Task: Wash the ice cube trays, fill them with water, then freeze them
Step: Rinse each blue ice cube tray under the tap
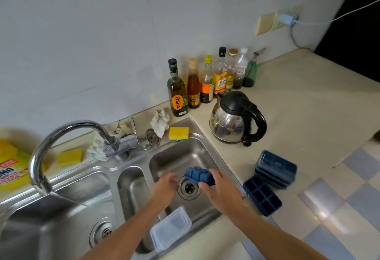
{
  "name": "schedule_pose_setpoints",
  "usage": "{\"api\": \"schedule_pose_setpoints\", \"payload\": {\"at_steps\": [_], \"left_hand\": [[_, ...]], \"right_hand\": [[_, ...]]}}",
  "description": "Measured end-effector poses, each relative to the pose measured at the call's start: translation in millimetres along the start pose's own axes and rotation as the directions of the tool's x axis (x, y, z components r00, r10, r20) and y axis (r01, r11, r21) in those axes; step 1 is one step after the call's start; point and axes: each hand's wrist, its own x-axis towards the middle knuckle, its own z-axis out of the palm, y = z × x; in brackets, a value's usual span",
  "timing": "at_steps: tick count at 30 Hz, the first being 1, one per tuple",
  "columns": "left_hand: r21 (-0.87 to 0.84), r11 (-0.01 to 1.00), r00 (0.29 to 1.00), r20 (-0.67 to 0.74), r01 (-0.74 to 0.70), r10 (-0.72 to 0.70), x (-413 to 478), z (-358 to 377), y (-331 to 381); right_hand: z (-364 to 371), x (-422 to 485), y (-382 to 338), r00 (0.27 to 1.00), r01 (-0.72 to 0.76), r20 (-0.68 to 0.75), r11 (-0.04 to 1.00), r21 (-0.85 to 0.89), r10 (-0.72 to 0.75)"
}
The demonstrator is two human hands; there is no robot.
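My right hand (221, 190) grips a dark blue ice cube tray (199, 175), held upside down over the drain of the right sink basin (174, 157). My left hand (165, 187) hovers just left of the tray above the basin, fingers loosely apart and holding nothing. A second blue ice cube tray (262, 196) lies cavities-up on the counter right of the sink. Behind it stands a stack of blue trays or lids (276, 168). A clear plastic lid (170, 229) leans inside the basin near its front edge.
The chrome faucet (61, 138) arches over the left basin (51, 218), spout pointing left. Yellow sponges (178, 133) rest on the sink's back rim. A steel kettle (236, 119) and a row of bottles (205, 82) stand on the counter. A yellow packet (12, 169) lies far left.
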Motion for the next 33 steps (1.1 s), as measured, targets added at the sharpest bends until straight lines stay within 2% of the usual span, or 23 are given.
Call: {"api": "schedule_pose_setpoints", "payload": {"at_steps": [2,4,5,8,10,12,14,16,20,24,26,28,33], "left_hand": [[-0.110,0.993,0.998,-0.042,0.044,-0.049,-6.8,14.5,12.9],[-0.177,0.983,0.991,-0.121,0.041,-0.063,-13.3,29.2,28.1],[-0.197,0.980,0.985,-0.166,0.024,-0.058,-16.7,35.7,35.5],[-0.319,0.946,0.963,-0.266,-0.053,-0.036,-26.3,49.2,57.7],[-0.461,0.885,0.965,-0.256,-0.065,-0.063,-32.8,59.8,73.6],[-0.621,0.782,0.967,-0.225,-0.047,-0.121,-42.8,73.9,92.8],[-0.719,0.694,0.975,-0.176,-0.032,-0.137,-51.9,88.9,111.4],[-0.745,0.667,0.981,-0.143,-0.021,-0.128,-57.4,105.3,127.2],[-0.717,0.697,0.981,-0.120,0.021,-0.152,-63.2,139.4,149.6],[-0.661,0.745,0.983,-0.063,0.087,-0.171,-65.9,160.2,165.7],[-0.623,0.775,0.981,-0.057,0.109,-0.184,-63.3,164.5,171.7],[-0.586,0.801,0.979,-0.055,0.126,-0.195,-61.4,166.8,174.4],[-0.515,0.845,0.973,-0.080,0.146,-0.217,-58.8,170.2,170.9]], "right_hand": [[-18.2,-2.7,1.9,0.998,-0.056,0.014,0.970,0.238,0.055],[-39.3,-4.2,6.3,0.980,-0.188,0.149,0.835,0.516,0.129],[-49.0,-5.4,9.9,0.959,-0.269,0.242,0.753,0.600,0.149],[-73.3,-11.8,26.9,0.887,-0.441,0.439,0.540,0.717,0.143],[-88.0,-18.6,43.1,0.852,-0.496,0.514,0.465,0.733,0.098],[-100.9,-26.8,61.4,0.823,-0.533,0.565,0.432,0.728,0.064],[-112.1,-34.6,80.7,0.800,-0.558,0.597,0.437,0.706,0.057],[-121.4,-42.2,100.5,0.786,-0.571,0.614,0.468,0.674,0.074],[-134.0,-59.7,139.6,0.802,-0.555,0.575,0.564,0.612,0.166],[-142.4,-70.4,163.3,0.826,-0.555,0.510,0.510,0.657,0.241],[-146.1,-71.7,170.1,0.839,-0.538,0.481,0.524,0.660,0.255],[-148.8,-73.0,173.2,0.848,-0.518,0.468,0.578,0.631,0.250],[-148.3,-74.5,171.6,0.888,-0.401,0.410,0.789,0.466,0.209]]}}
